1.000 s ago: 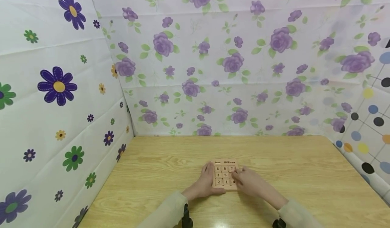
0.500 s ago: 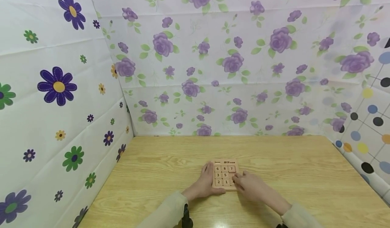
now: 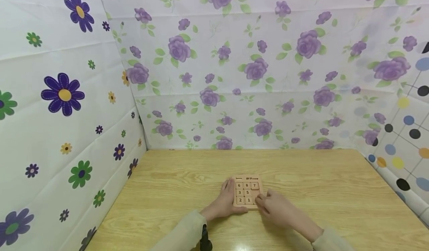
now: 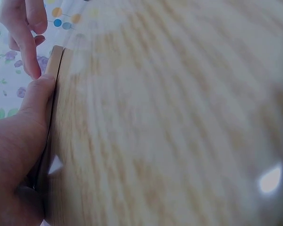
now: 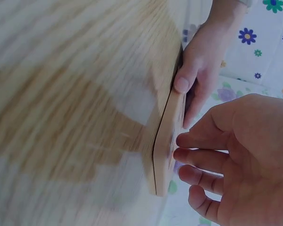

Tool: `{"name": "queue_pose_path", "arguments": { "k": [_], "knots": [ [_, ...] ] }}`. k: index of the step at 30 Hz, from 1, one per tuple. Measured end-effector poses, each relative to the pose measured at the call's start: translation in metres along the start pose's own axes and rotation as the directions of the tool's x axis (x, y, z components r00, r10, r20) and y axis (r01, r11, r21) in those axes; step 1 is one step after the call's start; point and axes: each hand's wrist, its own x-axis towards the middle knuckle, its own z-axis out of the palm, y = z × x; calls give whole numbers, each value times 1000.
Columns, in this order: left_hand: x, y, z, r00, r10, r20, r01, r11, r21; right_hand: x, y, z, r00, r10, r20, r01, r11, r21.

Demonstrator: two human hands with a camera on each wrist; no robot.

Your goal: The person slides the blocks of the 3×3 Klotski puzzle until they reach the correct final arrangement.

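A wooden number sliding puzzle lies flat on the table. My left hand holds its near left corner, fingers along the left side and thumb along the front edge. The fingertips of my right hand touch the lower right tile, largely covering it. Tiles 6, 8, 7 fill the top row, 3 and 5 the middle, 2 and 1 the bottom left. The middle right cell is bare. In the right wrist view the fingers are bent loosely, tips at the face of the puzzle.
The wood-grain table extends around the puzzle. Flowered cloth walls stand at the back and left, and a dotted cloth at the right. A black wrist mount sits below the left sleeve.
My right hand has moved slightly down and right, from near the bare middle right cell onto the lower right tile, covering its 4. The left hand and the puzzle stay in place.
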Motion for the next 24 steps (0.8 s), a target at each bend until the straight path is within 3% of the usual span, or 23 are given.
{"name": "queue_pose_path", "arguments": {
  "k": [7,24],
  "knots": [
    [0,0,0,1000,0,-6,0,1000,-6,-1,-3,2,1000,-17,26,16,1000,25],
    [1,-1,1,1000,-8,8,8,1000,-1,4,-1,2,999,30,25,-31,999,36]
  ]
}}
